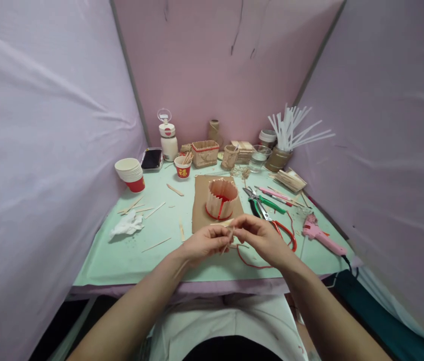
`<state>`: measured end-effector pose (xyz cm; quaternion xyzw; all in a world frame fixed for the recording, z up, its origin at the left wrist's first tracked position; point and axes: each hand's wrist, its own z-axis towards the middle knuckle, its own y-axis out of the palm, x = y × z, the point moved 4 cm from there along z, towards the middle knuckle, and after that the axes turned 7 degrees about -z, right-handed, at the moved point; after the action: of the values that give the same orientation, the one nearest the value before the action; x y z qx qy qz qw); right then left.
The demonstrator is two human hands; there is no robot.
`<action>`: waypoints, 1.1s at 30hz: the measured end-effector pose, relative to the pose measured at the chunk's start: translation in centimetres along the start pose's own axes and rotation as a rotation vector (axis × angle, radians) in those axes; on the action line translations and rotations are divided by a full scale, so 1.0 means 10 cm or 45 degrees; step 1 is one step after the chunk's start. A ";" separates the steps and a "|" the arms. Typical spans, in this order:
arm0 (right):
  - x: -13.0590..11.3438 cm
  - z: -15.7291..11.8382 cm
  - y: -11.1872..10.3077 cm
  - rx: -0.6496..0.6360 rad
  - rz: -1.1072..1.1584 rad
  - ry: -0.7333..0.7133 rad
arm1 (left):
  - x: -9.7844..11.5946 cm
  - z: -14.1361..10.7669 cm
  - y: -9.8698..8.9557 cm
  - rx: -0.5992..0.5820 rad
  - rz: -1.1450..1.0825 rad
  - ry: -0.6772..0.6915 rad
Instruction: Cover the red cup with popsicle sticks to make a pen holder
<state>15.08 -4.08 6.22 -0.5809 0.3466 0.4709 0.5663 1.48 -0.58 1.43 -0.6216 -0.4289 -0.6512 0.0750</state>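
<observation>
Mint-green tabletop [129, 263]; one round basket [217, 206]; left hand [207, 241], right hand [260, 235]: fingers pinching at least one thin stick [226, 248].

Round stick-walled container [222, 200]: red floor partly hidden by its near wall.
Wooden slivers [222, 223], nearer you than the container: partly covered by your left hand [207, 244]; too small to count.
Your right hand [260, 235], same side: fingertip contact unclear.
Red cord [247, 263], nearer you than the container: partly hidden under that hand.
Your forearms [136, 303], nearer still: cut off by the bottom edge.
</observation>
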 end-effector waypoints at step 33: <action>0.06 0.53 0.01 0.558 -1.089 -0.626 | 0.17 0.16 -0.50 0.601 1.598 0.626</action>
<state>14.37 1.16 6.12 -0.4110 0.0267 0.2371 0.8799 -0.85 4.33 0.34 -0.5536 -0.0905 -0.4962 0.6626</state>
